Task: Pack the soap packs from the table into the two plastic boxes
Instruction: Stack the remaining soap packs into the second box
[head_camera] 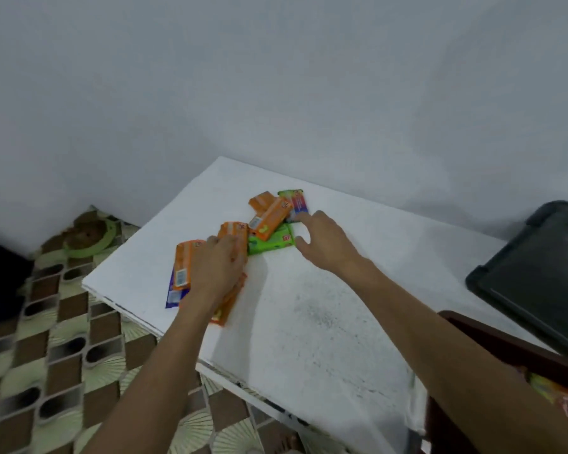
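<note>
Several soap packs lie in a loose heap on the white table (325,290). Orange packs (269,217) sit on a green pack (273,242), and a multicoloured pack (297,201) lies behind them. My left hand (218,263) lies on top of an orange pack (184,267) and others near the table's left edge, its fingers bent over them. My right hand (322,239) hovers beside the green pack, thumb and fingers spread, holding nothing. A dark red plastic box (492,335) at the lower right holds a soap pack (561,398). A dark grey box (538,267) stands behind it.
A blue wrapper (173,294) pokes out under the left heap at the table's edge. The patterned tile floor (46,355) lies below on the left, with a green ring-shaped object (89,240) by the wall.
</note>
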{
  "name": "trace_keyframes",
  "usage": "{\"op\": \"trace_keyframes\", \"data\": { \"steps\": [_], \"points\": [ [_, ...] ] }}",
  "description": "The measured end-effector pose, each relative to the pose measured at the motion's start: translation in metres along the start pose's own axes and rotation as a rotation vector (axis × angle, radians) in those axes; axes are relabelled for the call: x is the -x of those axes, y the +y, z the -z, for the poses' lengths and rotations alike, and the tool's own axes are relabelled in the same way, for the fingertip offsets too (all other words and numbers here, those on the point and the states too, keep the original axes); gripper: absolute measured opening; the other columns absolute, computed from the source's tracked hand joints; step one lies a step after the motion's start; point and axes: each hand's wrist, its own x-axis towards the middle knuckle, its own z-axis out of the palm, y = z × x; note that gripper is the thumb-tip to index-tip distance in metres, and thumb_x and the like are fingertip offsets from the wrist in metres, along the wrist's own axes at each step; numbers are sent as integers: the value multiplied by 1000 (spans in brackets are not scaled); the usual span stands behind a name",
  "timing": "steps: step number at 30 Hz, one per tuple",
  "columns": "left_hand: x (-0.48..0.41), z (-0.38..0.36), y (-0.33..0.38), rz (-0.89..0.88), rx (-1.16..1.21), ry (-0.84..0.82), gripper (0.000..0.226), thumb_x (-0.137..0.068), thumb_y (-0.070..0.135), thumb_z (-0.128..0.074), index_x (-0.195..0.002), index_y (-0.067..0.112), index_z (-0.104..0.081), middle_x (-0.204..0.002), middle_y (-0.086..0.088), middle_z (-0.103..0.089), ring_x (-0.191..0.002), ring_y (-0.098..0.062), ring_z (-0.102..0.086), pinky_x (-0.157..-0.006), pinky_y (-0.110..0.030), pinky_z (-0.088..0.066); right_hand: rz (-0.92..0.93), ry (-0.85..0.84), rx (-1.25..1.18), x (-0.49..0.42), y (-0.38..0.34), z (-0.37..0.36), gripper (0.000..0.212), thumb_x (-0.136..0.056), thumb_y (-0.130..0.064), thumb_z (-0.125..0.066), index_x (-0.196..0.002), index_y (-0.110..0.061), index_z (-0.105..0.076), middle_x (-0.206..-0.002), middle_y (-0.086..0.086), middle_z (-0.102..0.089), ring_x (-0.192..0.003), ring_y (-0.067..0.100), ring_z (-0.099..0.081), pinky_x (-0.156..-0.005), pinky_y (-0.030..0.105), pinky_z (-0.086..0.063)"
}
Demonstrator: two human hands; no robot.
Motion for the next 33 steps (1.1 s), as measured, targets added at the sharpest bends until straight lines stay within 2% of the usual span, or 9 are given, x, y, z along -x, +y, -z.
{"op": "trace_keyframes", "data": {
  "steps": [2,5,9,13,18,24,27,30,33],
  "points": [
    [-20,-3,-10,62,-87,-63,48,-93,46,-45,-133,19,-50,-122,-15,-59,-105,-32,-58,-89,-44,-48,-24,-91,67,-35,-11,-17,51,-89,-30,-57,-138,-25,-45,-126,17,-48,-108,37,-54,-87,41,-50],
    [-39,-10,-17,82,-184,-139,63,-89,62,-43,-139,22,-40,-125,-13,-56,-111,-32,-55,-93,-46,-45,-36,-189,174,-77,-20,-43,65,-84,-46,-62,-142,-37,-34,-150,18,-27,-126,43,-42,-99,51,-45],
    [-49,-22,-15,90,-198,-155,82,-78,77,-48,-136,20,-39,-123,-10,-54,-111,-29,-53,-91,-41,-43,-25,-234,361,-110,-26,-63,68,-82,-58,-57,-142,-45,-29,-148,23,-21,-128,47,-33,-97,55,-42],
    [-48,-32,-16,71,-194,-66,81,-77,76,-50,-130,16,-42,-121,-11,-54,-108,-30,-53,-91,-42,-43,-36,-249,424,-117,-30,-62,64,-83,-55,-62,-139,-39,-37,-136,21,-27,-123,44,-35,-93,51,-44],
    [-47,-30,-13,70,-134,-67,76,-80,70,-52,-130,13,-42,-121,-13,-53,-108,-29,-51,-86,-38,-44,-8,-320,433,-120,-32,-63,53,-90,-45,-59,-136,-30,-38,-139,30,-27,-133,48,-22,-106,49,-33],
    [-46,-20,-14,88,-27,-121,72,-83,62,-53,-140,21,-34,-123,-12,-52,-111,-29,-51,-86,-40,-46,-8,-349,399,-109,-29,-67,40,-96,-31,-44,-135,-38,-44,-143,27,-27,-133,48,-26,-110,53,-28],
    [-47,-12,-15,100,110,-138,76,-84,52,-57,-149,32,-23,-126,-15,-49,-112,-31,-52,-88,-41,-46,23,-291,253,-94,-30,-52,44,-96,-22,-49,-139,-26,-39,-136,20,-43,-120,40,-46,-100,48,-41],
    [-48,0,-12,89,242,-141,81,-84,45,-62,-150,44,-13,-131,-14,-40,-109,-29,-54,-88,-37,-51,32,-151,113,-81,-24,-36,49,-95,-10,-46,-140,-27,-35,-112,14,-62,-86,28,-62,-72,38,-54],
    [-43,15,-2,37,366,-99,77,-85,40,-66,-144,49,-18,-128,-7,-34,-95,-20,-56,-68,-21,-51,-2,12,-10,-61,-12,-19,45,-97,-9,-39,-138,-26,-42,-96,8,-66,-74,24,-63,-57,28,-48]
  ]
}}
